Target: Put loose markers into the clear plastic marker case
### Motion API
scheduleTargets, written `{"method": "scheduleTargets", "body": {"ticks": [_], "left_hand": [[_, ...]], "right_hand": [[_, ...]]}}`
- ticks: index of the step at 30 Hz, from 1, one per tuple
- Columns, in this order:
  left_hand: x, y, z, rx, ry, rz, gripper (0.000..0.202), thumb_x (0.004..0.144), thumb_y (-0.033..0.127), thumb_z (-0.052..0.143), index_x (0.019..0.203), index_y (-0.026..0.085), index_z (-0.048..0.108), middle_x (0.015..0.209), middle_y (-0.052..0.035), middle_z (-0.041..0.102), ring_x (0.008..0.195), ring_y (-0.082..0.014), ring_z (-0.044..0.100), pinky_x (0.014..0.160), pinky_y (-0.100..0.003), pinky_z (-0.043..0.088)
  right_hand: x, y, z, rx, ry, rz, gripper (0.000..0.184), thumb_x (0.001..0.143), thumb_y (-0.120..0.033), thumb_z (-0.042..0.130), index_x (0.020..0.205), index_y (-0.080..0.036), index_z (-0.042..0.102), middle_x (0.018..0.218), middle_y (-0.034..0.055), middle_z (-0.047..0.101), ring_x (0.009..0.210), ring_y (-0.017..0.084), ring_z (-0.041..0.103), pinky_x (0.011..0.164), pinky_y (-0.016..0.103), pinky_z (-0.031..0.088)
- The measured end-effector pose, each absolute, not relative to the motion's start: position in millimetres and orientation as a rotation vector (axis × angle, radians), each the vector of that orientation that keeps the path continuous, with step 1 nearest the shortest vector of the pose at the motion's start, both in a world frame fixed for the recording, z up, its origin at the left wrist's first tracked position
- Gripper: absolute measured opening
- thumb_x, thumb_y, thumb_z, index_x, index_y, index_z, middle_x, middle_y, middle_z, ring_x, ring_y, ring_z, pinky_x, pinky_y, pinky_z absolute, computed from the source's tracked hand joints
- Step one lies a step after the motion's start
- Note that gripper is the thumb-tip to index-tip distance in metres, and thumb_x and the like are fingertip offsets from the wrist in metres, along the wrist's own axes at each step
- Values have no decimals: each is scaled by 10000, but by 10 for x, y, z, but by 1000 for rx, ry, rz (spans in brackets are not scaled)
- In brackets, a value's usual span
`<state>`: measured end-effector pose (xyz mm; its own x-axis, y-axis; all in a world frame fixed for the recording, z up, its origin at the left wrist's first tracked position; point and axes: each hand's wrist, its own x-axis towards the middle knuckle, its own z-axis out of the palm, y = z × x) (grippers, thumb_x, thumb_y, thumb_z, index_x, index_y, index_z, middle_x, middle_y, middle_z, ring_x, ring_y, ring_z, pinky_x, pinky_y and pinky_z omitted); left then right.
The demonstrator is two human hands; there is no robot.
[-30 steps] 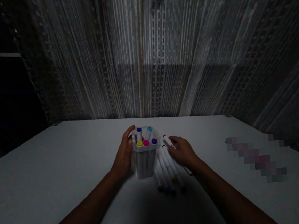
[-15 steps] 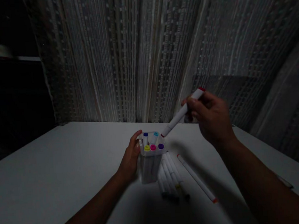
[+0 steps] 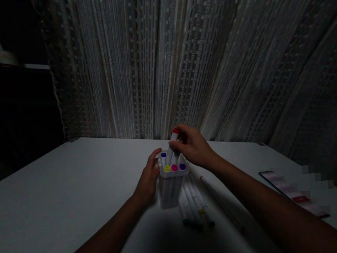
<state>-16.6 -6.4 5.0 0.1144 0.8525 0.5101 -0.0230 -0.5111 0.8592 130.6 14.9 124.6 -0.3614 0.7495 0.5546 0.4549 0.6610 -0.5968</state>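
Note:
A clear plastic marker box (image 3: 169, 189) stands upright on the white table (image 3: 59, 199). Inside it, marker caps show blue, yellow, pink and purple. My left hand (image 3: 148, 181) grips the box's left side. My right hand (image 3: 192, 146) is over the box top, holding a white marker with a red cap (image 3: 175, 133) that is partly down in the box's back row. Several loose white markers (image 3: 194, 203) lie on the table just right of the box, under my right forearm.
A lace curtain (image 3: 180, 62) hangs right behind the table. A flat strip-like object (image 3: 283, 189) lies at the table's right edge. Dark space is at the left, beyond the table's far left corner.
My right hand picked a red-capped marker off the table, lifted it up to the right, then brought it down into the box. The left hand stayed on the box.

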Motion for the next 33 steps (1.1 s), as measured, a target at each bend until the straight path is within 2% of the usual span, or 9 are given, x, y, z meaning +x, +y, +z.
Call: {"method": "scheduleTargets", "body": {"ticks": [4, 9, 15, 21, 27, 33], "left_hand": [[-167, -67, 50, 1657, 787, 1496, 598, 860, 553, 337, 1338, 196, 302, 1037, -63, 603, 879, -204, 568, 802, -318, 425], [-164, -63, 52, 1672, 805, 1502, 591, 862, 550, 339, 1333, 193, 315, 1049, -65, 608, 883, -201, 573, 797, -310, 429], [-152, -73, 65, 1681, 816, 1496, 593, 865, 542, 339, 1330, 175, 316, 973, -63, 602, 848, -196, 576, 789, -315, 435], [-179, -53, 41, 1660, 815, 1486, 587, 864, 527, 346, 1338, 183, 301, 1032, -73, 606, 905, -213, 580, 834, -345, 431], [-223, -61, 42, 1681, 820, 1489, 560, 875, 504, 345, 1337, 190, 302, 1067, -68, 616, 926, -206, 584, 840, -330, 429], [-216, -87, 67, 1670, 804, 1482, 572, 876, 508, 334, 1342, 180, 284, 1022, -72, 618, 883, -207, 594, 823, -346, 434]], "right_hand": [[1304, 146, 1233, -1065, -2322, 168, 21, 734, -157, 618, 741, -141, 606, 673, -5, 560, 625, 112, 516, 586, 223, 366], [1299, 107, 1254, -1160, -2510, -25, 116, 794, -210, 579, 765, -143, 669, 752, 40, 612, 713, 138, 547, 640, 235, 360], [1260, 112, 1245, -1245, -2480, -16, 113, 707, -163, 628, 806, -142, 675, 718, 36, 645, 657, 147, 567, 593, 233, 364], [1344, 159, 1276, -1192, -2422, 130, 171, 768, -214, 609, 894, -130, 688, 701, 26, 644, 649, 132, 575, 608, 233, 393], [1467, 122, 1373, -1181, -2481, 250, 280, 712, -252, 690, 969, -144, 679, 854, 50, 668, 710, 142, 589, 635, 241, 416], [1441, 122, 1341, -1171, -2509, 224, 144, 796, -196, 580, 847, -134, 700, 786, 41, 669, 681, 127, 579, 625, 229, 397]]}}
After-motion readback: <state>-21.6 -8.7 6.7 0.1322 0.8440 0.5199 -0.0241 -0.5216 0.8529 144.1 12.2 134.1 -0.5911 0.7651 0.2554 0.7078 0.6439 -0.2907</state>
